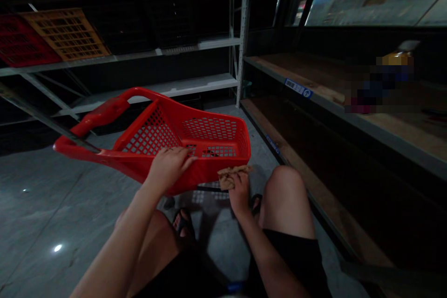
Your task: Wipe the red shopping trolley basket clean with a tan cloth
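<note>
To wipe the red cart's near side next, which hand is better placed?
Likely the right hand: it holds the brown cloth at the red cart, while the left hand rests on its rim.

A white rack (240, 56) and wooden shelves (310, 73) border the grey floor (70, 195) (dimly lit).

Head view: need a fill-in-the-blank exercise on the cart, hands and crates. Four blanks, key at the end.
1. The left hand rests on the cart, which is coloured ____.
2. The right hand holds a crumpled cloth coloured ____.
3. The cart's handle extends toward the picture's ____ side.
4. In the picture, the yellow crate is to the ____ of the red crate.

Missing words: red; brown; left; right.
</note>
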### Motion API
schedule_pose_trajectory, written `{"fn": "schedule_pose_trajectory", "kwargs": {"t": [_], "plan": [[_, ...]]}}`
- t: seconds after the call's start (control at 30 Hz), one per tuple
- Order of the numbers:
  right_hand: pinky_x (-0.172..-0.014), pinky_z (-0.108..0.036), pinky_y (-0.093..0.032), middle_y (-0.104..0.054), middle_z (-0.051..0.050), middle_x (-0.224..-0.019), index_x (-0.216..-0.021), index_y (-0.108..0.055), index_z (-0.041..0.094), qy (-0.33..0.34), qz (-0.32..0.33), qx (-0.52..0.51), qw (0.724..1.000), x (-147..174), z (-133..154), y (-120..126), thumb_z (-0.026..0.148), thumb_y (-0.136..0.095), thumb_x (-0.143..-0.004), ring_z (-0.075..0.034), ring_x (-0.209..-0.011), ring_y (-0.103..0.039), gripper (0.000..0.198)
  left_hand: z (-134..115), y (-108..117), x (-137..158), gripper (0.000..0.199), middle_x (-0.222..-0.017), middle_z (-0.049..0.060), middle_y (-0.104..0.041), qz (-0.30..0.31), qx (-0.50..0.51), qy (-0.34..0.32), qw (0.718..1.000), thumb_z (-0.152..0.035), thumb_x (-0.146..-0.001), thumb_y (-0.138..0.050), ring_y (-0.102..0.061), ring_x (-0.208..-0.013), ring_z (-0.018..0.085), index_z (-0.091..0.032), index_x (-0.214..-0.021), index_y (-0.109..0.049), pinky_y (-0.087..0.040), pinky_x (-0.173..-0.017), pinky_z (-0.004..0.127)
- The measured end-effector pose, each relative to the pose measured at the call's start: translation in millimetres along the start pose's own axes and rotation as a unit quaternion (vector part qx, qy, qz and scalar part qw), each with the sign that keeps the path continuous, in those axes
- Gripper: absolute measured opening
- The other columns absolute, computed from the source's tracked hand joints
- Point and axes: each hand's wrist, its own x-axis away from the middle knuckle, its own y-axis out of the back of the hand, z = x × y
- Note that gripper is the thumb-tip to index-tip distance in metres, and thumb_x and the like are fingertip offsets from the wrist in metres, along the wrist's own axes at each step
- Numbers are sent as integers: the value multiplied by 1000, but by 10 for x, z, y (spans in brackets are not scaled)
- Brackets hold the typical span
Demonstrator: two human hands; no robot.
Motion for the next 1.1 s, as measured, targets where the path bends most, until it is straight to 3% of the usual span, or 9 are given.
{"fn": "schedule_pose_trajectory", "kwargs": {"t": [0.1,0.17,0.37,0.47,0.6,0.77,0.93,1.03,1.1], "plan": [[-72,-33,-56,-62,-2,-85,-85,-67,25,-12,-3,2,1000,228,-24,-23,0,-45,-74,-20,-83,-61,35,370,32,115,48,-87,14,-78,34,-58,5,998,-46,-107,-39,-74,-86,33,-18,-89,-74,-47,-79,41],[-71,-31,-55,-62,-2,-84,-84,-66,25,-21,-5,-5,1000,221,46,-10,-2,-44,-71,-19,-81,-61,37,448,15,155,54,-81,15,-76,34,-65,8,997,-47,-108,-33,-73,-82,33,-19,-82,-71,-44,-76,41],[-94,-39,-55,-63,-5,-104,-103,-68,25,-19,-23,-61,998,-433,423,-35,2,-54,-81,-21,-103,-63,35,287,-41,114,54,-88,15,-77,5,-49,26,998,-48,-109,-29,-71,-86,31,-21,-84,-69,-39,-78,41],[-99,-42,-53,-64,-6,-105,-103,-71,25,-5,-29,-83,996,-602,432,-154,3,-53,-84,-22,-105,-62,35,186,-55,46,51,-88,14,-77,-4,-45,33,998,-46,-109,-32,-71,-86,30,-21,-85,-69,-37,-78,40],[-90,-38,-55,-66,-6,-100,-100,-71,22,-36,43,-60,997,-219,126,-314,1,-45,-71,-22,-99,-62,44,27,-96,-68,46,-89,14,-78,-25,-54,43,997,-46,-108,-38,-71,-85,30,-18,-91,-71,-37,-79,41],[-66,-28,-52,-61,-2,-78,-81,-66,24,-55,54,-61,995,236,-176,-312,0,-40,-60,-18,-73,-61,41,-165,-117,-162,44,-90,16,-78,-35,-51,51,997,-46,-108,-42,-71,-87,32,-17,-94,-72,-37,-80,43],[-92,-34,-55,-65,-7,-106,-101,-68,21,-72,6,-71,995,-393,131,-223,0,-46,-73,-20,-103,-64,41,-267,-103,-180,44,-91,16,-78,-42,-50,58,996,-44,-108,-41,-70,-88,32,-16,-94,-72,-37,-82,44],[-98,-38,-53,-63,-7,-107,-100,-70,24,-31,-48,-90,994,-889,348,-229,9,-58,-86,-21,-107,-62,24,-290,-89,-184,46,-92,16,-77,-34,-48,60,996,-41,-109,-37,-70,-89,32,-16,-94,-72,-37,-81,44],[-97,-37,-53,-63,-7,-107,-99,-70,24,-5,-41,-96,994,-989,376,-276,14,-60,-90,-20,-107,-61,17,-300,-88,-182,44,-92,15,-77,-30,-47,62,997,-41,-109,-39,-70,-89,32,-16,-94,-72,-37,-81,44]]}}
